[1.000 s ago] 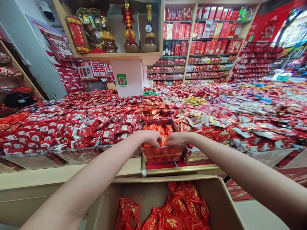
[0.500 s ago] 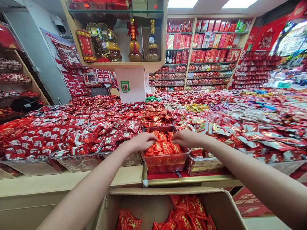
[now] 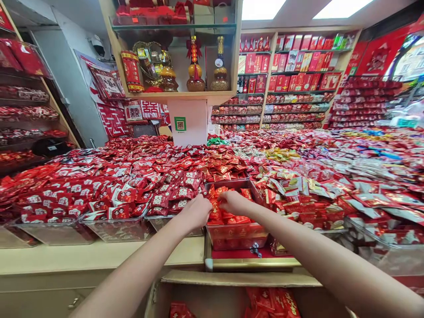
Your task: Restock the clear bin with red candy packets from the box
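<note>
A clear plastic bin (image 3: 237, 236) at the counter's front edge holds red packets with gold writing (image 3: 232, 217). At its left rim is my left hand (image 3: 198, 211), fingers curled together; what they hold, if anything, is hidden. My right hand (image 3: 233, 202) is over the middle of the same bin, its fingers bent down at the packets, and I cannot make out whether one is gripped. Below the counter edge, a cardboard box (image 3: 241, 279) has more red packets (image 3: 273, 302) inside.
Neighbouring clear bins (image 3: 115, 229) with red packets line the counter (image 3: 99, 254). Heaps of wrapped packets spread behind them. A white pillar (image 3: 190, 128) with a QR code stands under a glass shelf unit (image 3: 179, 93). A small silvery object (image 3: 255, 250) lies before the bin.
The view has shifted, so the counter sits lower and further right. My right hand has moved left over the bin, closer to my left hand, which has gone to the bin's left rim.
</note>
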`<state>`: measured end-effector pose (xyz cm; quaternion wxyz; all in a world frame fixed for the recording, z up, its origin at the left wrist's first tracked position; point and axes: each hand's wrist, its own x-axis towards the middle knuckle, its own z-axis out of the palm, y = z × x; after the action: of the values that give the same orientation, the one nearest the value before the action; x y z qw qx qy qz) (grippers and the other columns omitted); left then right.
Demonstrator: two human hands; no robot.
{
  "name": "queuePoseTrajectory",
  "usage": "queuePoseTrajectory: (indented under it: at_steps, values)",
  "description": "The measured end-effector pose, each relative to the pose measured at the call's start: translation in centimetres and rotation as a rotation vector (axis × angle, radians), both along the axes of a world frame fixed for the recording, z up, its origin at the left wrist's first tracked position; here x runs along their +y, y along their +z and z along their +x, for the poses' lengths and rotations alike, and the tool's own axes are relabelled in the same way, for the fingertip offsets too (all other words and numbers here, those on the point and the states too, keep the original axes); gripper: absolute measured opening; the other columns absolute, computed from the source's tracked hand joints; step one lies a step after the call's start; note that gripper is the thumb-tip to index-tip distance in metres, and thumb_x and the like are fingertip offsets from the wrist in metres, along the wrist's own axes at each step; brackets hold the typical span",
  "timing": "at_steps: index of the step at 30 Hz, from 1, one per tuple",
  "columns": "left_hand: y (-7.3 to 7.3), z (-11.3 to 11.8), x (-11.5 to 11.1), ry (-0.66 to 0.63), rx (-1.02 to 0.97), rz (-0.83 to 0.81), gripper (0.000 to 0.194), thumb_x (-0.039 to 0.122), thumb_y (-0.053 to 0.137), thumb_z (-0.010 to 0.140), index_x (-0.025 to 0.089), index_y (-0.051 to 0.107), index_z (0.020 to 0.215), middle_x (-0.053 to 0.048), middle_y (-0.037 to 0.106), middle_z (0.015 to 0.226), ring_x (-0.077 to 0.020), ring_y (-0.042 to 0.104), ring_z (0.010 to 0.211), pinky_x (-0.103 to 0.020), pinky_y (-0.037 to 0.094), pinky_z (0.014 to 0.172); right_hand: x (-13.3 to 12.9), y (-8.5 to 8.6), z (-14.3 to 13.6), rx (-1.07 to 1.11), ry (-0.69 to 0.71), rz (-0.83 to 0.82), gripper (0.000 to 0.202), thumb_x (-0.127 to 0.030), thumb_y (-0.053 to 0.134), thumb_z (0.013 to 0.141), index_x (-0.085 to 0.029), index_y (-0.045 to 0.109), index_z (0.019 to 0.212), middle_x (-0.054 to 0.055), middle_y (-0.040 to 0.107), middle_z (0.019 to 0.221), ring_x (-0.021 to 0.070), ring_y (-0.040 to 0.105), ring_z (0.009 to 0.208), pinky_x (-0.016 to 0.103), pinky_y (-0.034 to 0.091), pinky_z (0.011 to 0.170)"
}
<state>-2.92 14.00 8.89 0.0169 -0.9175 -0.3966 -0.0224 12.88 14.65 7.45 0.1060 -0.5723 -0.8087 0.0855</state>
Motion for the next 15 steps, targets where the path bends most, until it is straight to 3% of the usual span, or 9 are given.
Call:
queuePoseTrajectory:
  at_steps: [4, 7, 11, 15]
  values:
    - [0.0, 0.1, 0.3, 0.007, -0.032, 0.035, 0.019, 0.026, 0.047, 0.078, 0.018, 0.064, 0.082, -0.007, 0.063, 0.089, -0.0196, 0.051, 0.088, -0.029, 0.038, 0.081, 0.5, -0.2, 0.2, 0.027, -0.008, 0.022, 0.029, -0.011, 0.045, 0.077, -0.017, 0.059, 0.102, 0.006, 0.065, 0.100, 0.0152, 0.059, 0.090, 0.020, 0.040, 0.075]
    - [-0.2, 0.3, 0.5, 0.016, -0.023, 0.016, 0.017, 0.031, 0.052, 0.075, 0.020, 0.065, 0.078, -0.005, 0.064, 0.082, -0.0185, 0.052, 0.084, -0.027, 0.039, 0.078, 0.9, 0.1, 1.4, 0.001, -0.074, 0.010, 0.027, -0.011, 0.043, 0.079, -0.013, 0.058, 0.101, 0.011, 0.064, 0.101, 0.0170, 0.058, 0.091, 0.026, 0.042, 0.077]
    - [-0.1, 0.6, 0.5, 0.043, 0.001, -0.001, 0.014, 0.031, 0.055, 0.072, 0.021, 0.065, 0.073, -0.005, 0.063, 0.071, -0.0194, 0.053, 0.081, -0.026, 0.040, 0.069, 0.7, -0.1, 2.4, -0.053, -0.068, -0.098, 0.013, -0.020, 0.053, 0.078, -0.012, 0.062, 0.083, 0.005, 0.067, 0.081, 0.0148, 0.061, 0.075, 0.031, 0.046, 0.069]
    - [0.1, 0.8, 0.3, 0.069, 0.017, 0.007, 0.014, 0.028, 0.055, 0.071, 0.019, 0.065, 0.069, -0.006, 0.062, 0.065, -0.0201, 0.053, 0.077, -0.026, 0.039, 0.064, -0.2, -0.5, 2.2, -0.056, -0.001, -0.152, 0.012, -0.015, 0.054, 0.073, -0.013, 0.065, 0.073, 0.004, 0.068, 0.070, 0.0136, 0.061, 0.069, 0.024, 0.045, 0.062]
